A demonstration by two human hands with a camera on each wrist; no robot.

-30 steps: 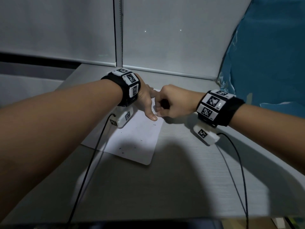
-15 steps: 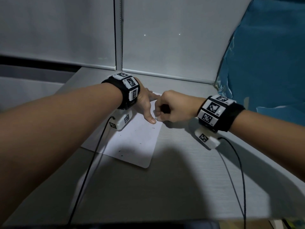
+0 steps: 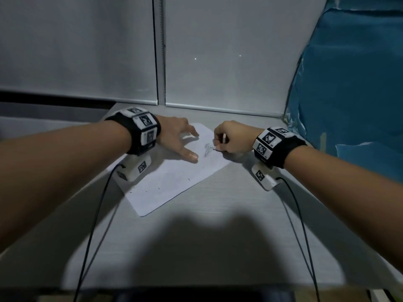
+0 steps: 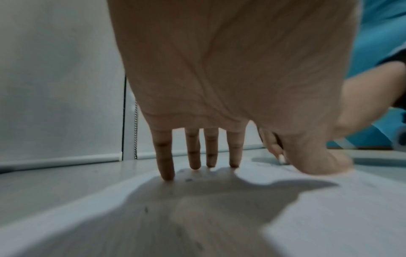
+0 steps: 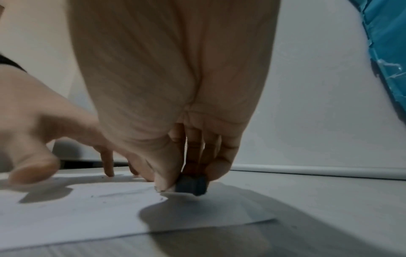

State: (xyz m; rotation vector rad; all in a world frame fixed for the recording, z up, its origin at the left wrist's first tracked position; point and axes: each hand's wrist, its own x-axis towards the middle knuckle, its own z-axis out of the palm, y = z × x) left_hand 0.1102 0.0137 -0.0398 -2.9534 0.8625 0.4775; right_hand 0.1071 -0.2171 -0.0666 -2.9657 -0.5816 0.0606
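Erasing on paper. The right hand pinches a small dark block, probably an eraser, between thumb and curled fingers. Its end is down on the paper near the table's far edge. The left hand presses the paper with fingers straight and spread. We advise short strokes over the grey smudge, away from the bracing hand, to avoid creasing. The table is pale grey; white blinds stand behind it, with blue plastic sheeting to the right.
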